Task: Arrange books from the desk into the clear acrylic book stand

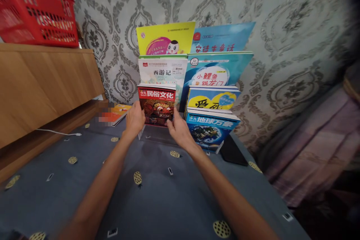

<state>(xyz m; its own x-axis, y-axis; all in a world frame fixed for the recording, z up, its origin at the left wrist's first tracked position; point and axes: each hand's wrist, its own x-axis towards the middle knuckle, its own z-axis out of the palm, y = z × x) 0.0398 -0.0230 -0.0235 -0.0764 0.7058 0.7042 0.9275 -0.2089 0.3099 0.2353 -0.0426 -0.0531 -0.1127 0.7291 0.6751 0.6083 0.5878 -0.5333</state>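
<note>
Both my hands grip a red-topped book (157, 107) with a painted mask on its cover, one at each side edge. My left hand (135, 118) closes on its left edge, and my right hand (180, 127) closes on its right edge. The book stands upright at the front of a clear stand (160, 135). Behind it rise a white book (163, 68) and a yellow-green book (165, 39). To the right, a blue globe book (208, 133) stands before a yellow-and-blue book (213, 97), a teal book (222, 69) and a pale blue book (225, 39).
An orange book (119, 114) lies flat to the left, near a wooden cabinet (47, 86) bearing a red basket (42, 11). A white cable (60, 132) rests on the dark cloth (152, 202). A black flat object (233, 152) lies at right, beside a pinkish curtain (312, 146).
</note>
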